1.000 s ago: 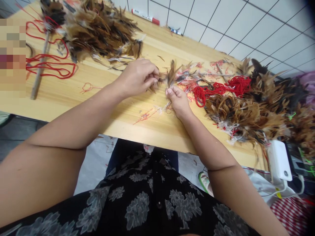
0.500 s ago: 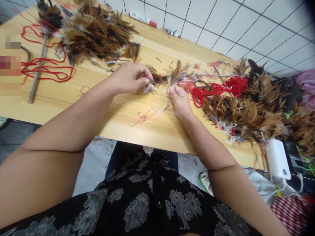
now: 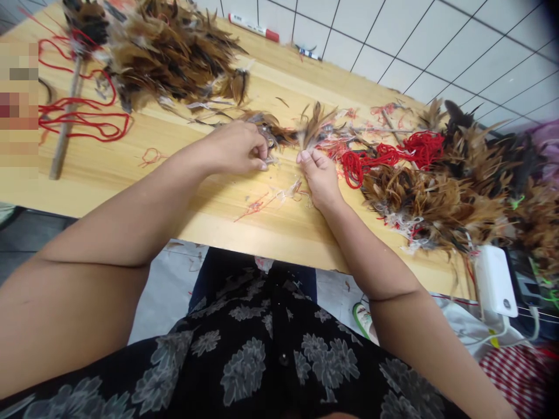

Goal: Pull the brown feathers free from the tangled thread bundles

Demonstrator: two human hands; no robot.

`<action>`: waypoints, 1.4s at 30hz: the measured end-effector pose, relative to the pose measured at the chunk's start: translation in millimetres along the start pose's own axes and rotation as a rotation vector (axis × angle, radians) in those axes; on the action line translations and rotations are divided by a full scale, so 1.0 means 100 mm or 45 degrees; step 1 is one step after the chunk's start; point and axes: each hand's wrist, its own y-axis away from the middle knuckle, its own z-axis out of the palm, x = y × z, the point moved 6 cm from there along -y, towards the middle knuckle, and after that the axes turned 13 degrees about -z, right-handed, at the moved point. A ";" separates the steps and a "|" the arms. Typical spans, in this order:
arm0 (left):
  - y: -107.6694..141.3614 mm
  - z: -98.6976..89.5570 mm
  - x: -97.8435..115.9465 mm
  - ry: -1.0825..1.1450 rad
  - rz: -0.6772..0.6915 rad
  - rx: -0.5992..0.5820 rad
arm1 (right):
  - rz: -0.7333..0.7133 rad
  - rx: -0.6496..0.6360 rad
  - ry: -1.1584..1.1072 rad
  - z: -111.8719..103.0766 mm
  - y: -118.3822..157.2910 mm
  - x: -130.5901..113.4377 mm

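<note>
Head view: feather tuft [image 3: 313, 124] above right fingers [image 3: 308, 161], base pinched; left fingers [image 3: 261, 145], hold unclear.

Single view: head-worn camera, facing forward and down, close above tabletop [image 3: 218, 212].

Pale wooden bench [image 3: 218, 215] with a brown feather heap [image 3: 170, 58] at left, loose feathers [image 3: 283, 134] mid-surface, tangled red cord [image 3: 423, 150] at right, and a red-capped marker [image 3: 253, 28] along the back.

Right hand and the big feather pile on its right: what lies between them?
Red cord loops lie between the right hand and feather pile, in the head view.
</note>
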 end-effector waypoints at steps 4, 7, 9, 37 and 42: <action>0.01 0.01 0.05 0.032 0.026 0.014 | -0.039 0.015 0.038 -0.03 -0.01 0.10; 0.04 -0.05 0.10 0.159 0.074 0.040 | -0.053 0.007 0.058 -0.04 -0.01 0.14; 0.06 -0.07 0.12 0.252 0.077 0.047 | -0.052 0.010 0.067 -0.03 0.00 0.14; 0.20 -0.12 0.46 0.281 0.023 0.178 | -0.074 -0.200 0.271 0.09 -0.02 0.04; 0.21 -0.11 0.52 0.261 0.095 0.187 | -0.086 -0.219 0.250 0.11 -0.03 0.09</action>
